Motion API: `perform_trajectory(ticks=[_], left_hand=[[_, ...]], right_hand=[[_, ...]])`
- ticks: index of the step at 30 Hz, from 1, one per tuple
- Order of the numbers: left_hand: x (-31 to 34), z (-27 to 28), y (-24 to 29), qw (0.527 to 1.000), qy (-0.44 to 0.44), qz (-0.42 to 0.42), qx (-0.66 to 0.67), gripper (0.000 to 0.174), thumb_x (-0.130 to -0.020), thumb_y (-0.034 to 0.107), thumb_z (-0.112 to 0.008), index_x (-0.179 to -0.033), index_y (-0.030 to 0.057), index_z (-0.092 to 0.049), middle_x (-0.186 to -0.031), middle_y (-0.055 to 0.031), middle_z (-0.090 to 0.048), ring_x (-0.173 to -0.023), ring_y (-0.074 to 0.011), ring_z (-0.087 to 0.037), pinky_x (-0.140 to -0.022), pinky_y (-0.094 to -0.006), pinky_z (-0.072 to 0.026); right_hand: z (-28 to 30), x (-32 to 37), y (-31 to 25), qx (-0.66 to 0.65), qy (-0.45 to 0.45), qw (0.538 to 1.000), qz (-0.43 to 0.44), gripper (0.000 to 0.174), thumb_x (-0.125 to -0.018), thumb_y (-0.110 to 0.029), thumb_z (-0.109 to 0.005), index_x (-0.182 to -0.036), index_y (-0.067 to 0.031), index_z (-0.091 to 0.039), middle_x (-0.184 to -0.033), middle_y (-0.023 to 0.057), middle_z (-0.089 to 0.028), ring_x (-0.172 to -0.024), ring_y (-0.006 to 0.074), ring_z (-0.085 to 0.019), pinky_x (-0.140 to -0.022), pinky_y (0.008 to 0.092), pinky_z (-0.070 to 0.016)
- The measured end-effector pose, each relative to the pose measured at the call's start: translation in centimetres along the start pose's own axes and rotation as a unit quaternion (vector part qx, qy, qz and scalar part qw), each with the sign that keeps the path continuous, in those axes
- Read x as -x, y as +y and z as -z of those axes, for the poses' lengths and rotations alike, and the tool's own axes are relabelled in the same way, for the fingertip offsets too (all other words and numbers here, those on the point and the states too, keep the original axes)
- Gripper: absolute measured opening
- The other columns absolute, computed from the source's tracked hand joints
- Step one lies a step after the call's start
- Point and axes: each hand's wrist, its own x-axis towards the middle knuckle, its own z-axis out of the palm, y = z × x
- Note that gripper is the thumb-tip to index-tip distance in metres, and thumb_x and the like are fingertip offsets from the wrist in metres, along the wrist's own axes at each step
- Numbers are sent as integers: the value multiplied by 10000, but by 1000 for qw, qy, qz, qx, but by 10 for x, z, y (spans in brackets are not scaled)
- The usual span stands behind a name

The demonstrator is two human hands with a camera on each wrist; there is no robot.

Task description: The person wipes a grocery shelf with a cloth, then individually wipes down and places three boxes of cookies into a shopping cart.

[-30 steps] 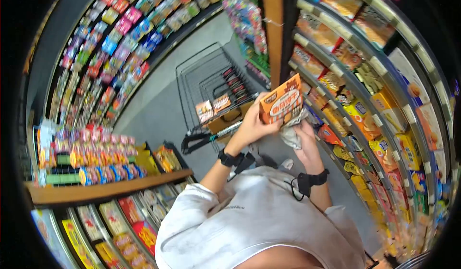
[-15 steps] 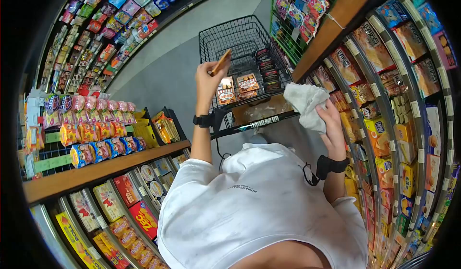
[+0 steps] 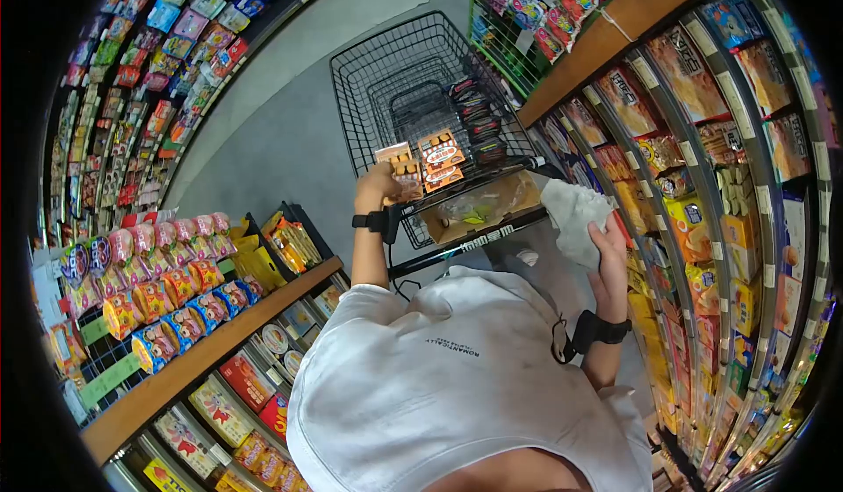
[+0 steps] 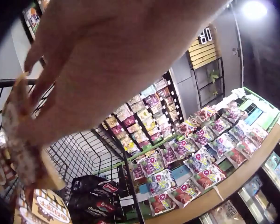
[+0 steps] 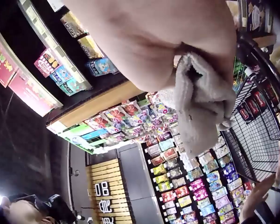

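Note:
My left hand (image 3: 376,186) reaches over the cart's near left side and grips a flat orange-and-brown box (image 3: 400,172), low beside a stack of similar orange boxes (image 3: 442,160). The left wrist view shows the fingers (image 4: 42,88) round the edge of that box, above the orange boxes (image 4: 49,207). My right hand (image 3: 609,265), held off to the right of the cart, grips a crumpled grey-white cloth (image 3: 575,220); the cloth (image 5: 200,107) hangs from the hand (image 5: 177,42) in the right wrist view.
The black wire cart (image 3: 351,79) also holds dark packages (image 3: 479,123) at its right side, with a cardboard box (image 3: 483,206) below its handle. Snack shelves (image 3: 702,184) line the right; a wooden-edged display (image 3: 211,343) stands at the left. A person (image 5: 25,212) shows in the right wrist view.
The box has left both hands' joint hold, and my left hand has carried it down into the cart. My right hand has moved right with the cloth. The cart sits more fully in view.

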Motion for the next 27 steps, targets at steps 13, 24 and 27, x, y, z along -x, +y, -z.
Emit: perform_trajectory(ticks=[13, 24, 27], left_hand=[[193, -50, 287, 820, 17, -504, 270, 626, -868, 260, -805, -1379, 14, -540, -1300, -140, -601, -1186, -240, -600, -972, -359, -509], [297, -186, 423, 774, -153, -614, 17, 567, -794, 185, -838, -1291, 14, -625, -1181, -167, -698, -1057, -250, -682, -919, -350, -523], [336, -190, 458, 764, -109, -636, 6, 468, -817, 183, -784, -1209, -22, -632, -1081, -212, -683, -957, -328, -670, -830, -378, -525]], right_hand=[[87, 55, -15, -46, 52, 986, 153, 441, -997, -71, -611, -1407, 28, -481, -1380, 117, -585, -1244, 170, -570, -1059, 306, -436], [265, 166, -6, 60, -54, 972, 221, 450, -926, -76, -727, -1336, -12, -552, -1260, 69, -619, -1181, 143, -570, -1037, 304, -440], [294, 183, -14, 32, -16, 971, 238, 441, -938, -65, -705, -1345, -13, -542, -1293, 71, -604, -1218, 140, -550, -1048, 305, -434]])
